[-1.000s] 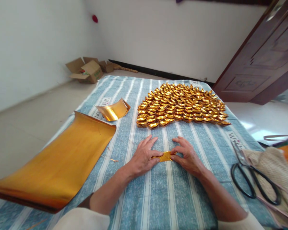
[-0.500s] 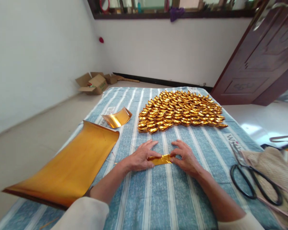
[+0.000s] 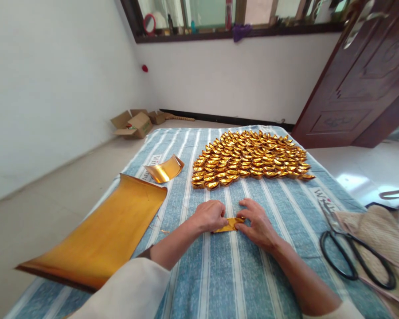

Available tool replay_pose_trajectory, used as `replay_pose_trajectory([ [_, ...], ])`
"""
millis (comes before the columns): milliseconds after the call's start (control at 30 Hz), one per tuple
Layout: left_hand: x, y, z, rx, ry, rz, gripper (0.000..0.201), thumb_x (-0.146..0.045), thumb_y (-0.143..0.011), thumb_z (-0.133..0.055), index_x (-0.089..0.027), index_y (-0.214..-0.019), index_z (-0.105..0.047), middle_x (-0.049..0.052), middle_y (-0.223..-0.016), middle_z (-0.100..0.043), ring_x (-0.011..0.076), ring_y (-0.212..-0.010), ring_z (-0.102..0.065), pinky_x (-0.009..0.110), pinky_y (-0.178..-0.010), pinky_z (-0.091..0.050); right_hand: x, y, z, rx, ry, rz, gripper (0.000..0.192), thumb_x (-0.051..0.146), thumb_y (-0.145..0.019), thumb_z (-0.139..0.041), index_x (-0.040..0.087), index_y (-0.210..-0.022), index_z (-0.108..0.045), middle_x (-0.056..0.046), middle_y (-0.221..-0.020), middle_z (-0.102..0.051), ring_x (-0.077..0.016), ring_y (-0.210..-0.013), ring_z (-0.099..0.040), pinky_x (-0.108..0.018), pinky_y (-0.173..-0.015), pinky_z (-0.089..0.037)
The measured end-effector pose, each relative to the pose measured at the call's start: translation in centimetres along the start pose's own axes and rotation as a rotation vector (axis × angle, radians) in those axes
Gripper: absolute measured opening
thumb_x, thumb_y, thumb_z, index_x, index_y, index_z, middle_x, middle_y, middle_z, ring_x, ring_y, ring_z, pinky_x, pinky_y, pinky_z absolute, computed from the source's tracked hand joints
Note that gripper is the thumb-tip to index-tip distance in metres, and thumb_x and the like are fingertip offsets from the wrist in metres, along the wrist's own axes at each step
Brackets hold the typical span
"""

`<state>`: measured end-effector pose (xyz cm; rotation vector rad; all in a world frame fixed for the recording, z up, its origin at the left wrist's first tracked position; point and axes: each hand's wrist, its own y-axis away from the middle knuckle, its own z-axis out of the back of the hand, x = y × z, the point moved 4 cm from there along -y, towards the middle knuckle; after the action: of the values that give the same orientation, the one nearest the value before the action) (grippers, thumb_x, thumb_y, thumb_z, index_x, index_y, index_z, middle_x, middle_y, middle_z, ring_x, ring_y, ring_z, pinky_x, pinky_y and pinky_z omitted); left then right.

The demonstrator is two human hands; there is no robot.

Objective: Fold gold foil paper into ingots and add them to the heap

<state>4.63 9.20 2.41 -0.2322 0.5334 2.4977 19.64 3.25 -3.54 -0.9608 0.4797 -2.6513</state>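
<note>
Both hands pinch one small folded gold paper piece (image 3: 228, 224) on the striped blue cloth (image 3: 239, 283): the left hand (image 3: 210, 215) closes on its left end, the right hand (image 3: 256, 221) presses its right end with the fingertips. To fold well, I think the paper should stay flat on the cloth, edges matched before creasing. The finished gold ingots (image 3: 249, 157) lie just beyond, the gold sheet (image 3: 103, 235) at left, the scissors (image 3: 352, 257) at right.

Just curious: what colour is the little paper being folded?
Shiny gold, seen in the head view: the paper sits between both hands.
</note>
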Motion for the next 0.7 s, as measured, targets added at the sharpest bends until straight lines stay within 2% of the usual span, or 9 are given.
replay_pose_trajectory([
  [233,0.2,-0.7,0.0,0.098,0.087,-0.053,0.007,-0.025,-0.068,-0.068,-0.019,-0.065,-0.071,-0.004,-0.054,-0.059,0.0121,-0.057,-0.057,0.019,-0.049,-0.034,1.0,-0.5,0.7,-0.011,-0.113,0.015,0.01,0.015,-0.071,-0.067,0.022,-0.076,-0.064,-0.007,-0.105,-0.067,-0.0275,-0.11,-0.057,-0.048,-0.096,-0.043],
  [333,-0.1,-0.5,0.5,0.067,0.097,-0.111,0.007,-0.024,-0.071,-0.067,-0.019,-0.068,-0.072,-0.005,-0.057,-0.059,0.0106,-0.057,-0.055,0.019,-0.05,-0.034,1.1,-0.7,1.3,-0.038,-0.208,-0.013,0.008,0.017,-0.073,-0.065,0.023,-0.079,-0.063,-0.005,-0.095,-0.069,-0.0243,-0.099,-0.062,-0.043,-0.09,-0.047],
  [467,-0.6,0.1,1.5,-0.079,0.049,-0.193,0.009,-0.02,-0.078,-0.062,-0.019,-0.075,-0.071,-0.001,-0.074,-0.062,0.0133,-0.072,-0.055,0.021,-0.062,-0.038,0.3,-0.7,2.0,-0.108,-0.354,-0.217,0.023,0.025,-0.073,-0.069,0.021,-0.095,-0.065,-0.004,-0.092,-0.071,-0.0217,-0.087,-0.066,-0.038,-0.082,-0.052],
  [533,-0.9,0.5,1.6,-0.199,-0.012,-0.265,0.013,-0.019,-0.083,-0.058,-0.019,-0.075,-0.069,0.001,-0.076,-0.06,0.0154,-0.077,-0.053,0.023,-0.065,-0.037,0.3,-0.7,2.2,-0.115,-0.392,-0.231,0.017,0.026,-0.076,-0.067,0.021,-0.092,-0.066,-0.003,-0.086,-0.071,-0.0199,-0.08,-0.067,-0.035,-0.076,-0.054],
  [600,-1.1,1.1,1.5,-0.379,-0.094,-0.385,0.017,-0.018,-0.086,-0.055,-0.019,-0.074,-0.066,0.002,-0.076,-0.059,0.016,-0.076,-0.051,0.024,-0.064,-0.037,1.1,-0.8,2.5,-0.137,-0.375,-0.108,0.006,0.024,-0.081,-0.063,0.021,-0.085,-0.066,-0.002,-0.079,-0.07,-0.0184,-0.076,-0.066,-0.033,-0.073,-0.054],
  [700,-0.9,1.9,0.7,-0.623,-0.136,-0.489,0.022,-0.014,-0.09,-0.048,-0.018,-0.075,-0.063,0.002,-0.076,-0.059,0.0155,-0.073,-0.05,0.025,-0.064,-0.039,2.9,-0.7,3.0,-0.224,-0.215,0.179,0.012,0.015,-0.088,-0.054,0.02,-0.083,-0.064,-0.004,-0.078,-0.068,-0.0178,-0.078,-0.063,-0.033,-0.073,-0.053],
])
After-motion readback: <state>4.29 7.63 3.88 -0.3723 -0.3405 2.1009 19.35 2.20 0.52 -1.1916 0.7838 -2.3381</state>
